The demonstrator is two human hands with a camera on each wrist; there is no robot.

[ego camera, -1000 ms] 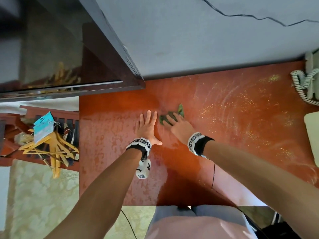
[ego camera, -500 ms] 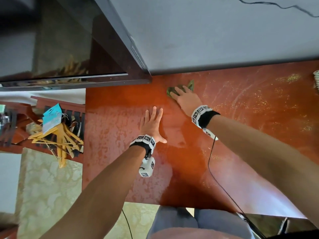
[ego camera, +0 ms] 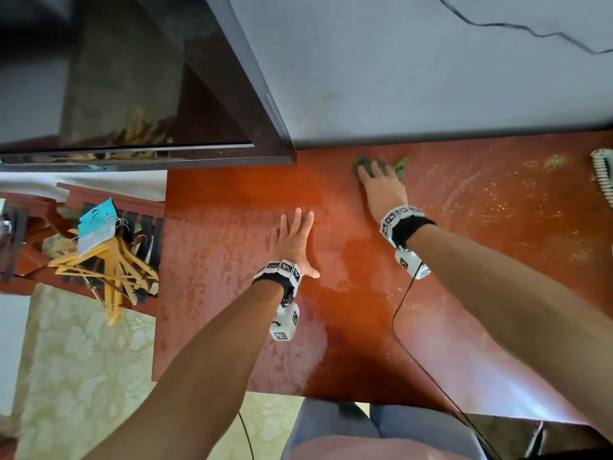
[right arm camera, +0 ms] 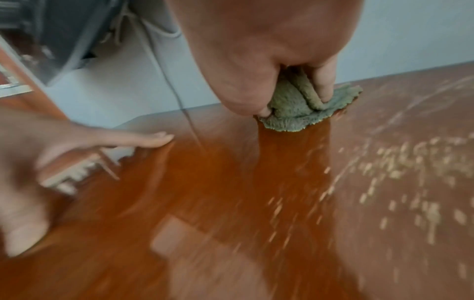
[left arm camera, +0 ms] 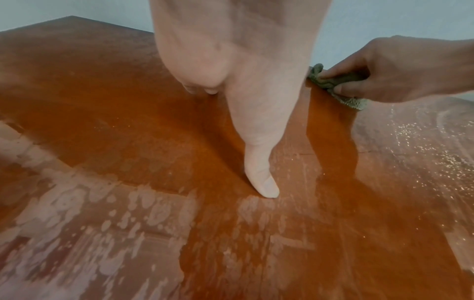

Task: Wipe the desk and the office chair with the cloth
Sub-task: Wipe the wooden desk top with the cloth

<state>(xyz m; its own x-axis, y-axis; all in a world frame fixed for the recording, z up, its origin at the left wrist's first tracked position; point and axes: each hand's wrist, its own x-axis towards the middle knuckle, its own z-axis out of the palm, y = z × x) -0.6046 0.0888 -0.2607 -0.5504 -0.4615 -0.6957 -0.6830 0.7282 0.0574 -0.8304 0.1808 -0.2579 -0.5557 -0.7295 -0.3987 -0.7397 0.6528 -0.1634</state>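
Observation:
The reddish-brown desk (ego camera: 431,310) fills the head view, dusty and speckled on its right part. A crumpled green cloth (ego camera: 399,166) (left arm camera: 333,83) (right arm camera: 292,109) lies at the desk's far edge by the wall. My right hand (ego camera: 378,184) (left arm camera: 400,69) (right arm camera: 269,60) presses it down, fingers curled into its folds. Flat on the desk to the left and nearer me rests my left hand (ego camera: 293,237) (left arm camera: 243,81) (right arm camera: 38,162), fingers straight and holding nothing. No office chair is in view.
A dark framed screen (ego camera: 149,94) overhangs the desk's far left corner. A coiled phone cord (ego camera: 602,174) sits at the right edge. Yellow wooden hangers (ego camera: 106,270) hang left of the desk over a patterned floor (ego camera: 83,376). A black cable (ego camera: 530,31) crosses the grey wall.
My right hand has pushed the cloth away from me to the desk's far edge, then a little to the right. The left hand stays flat in place.

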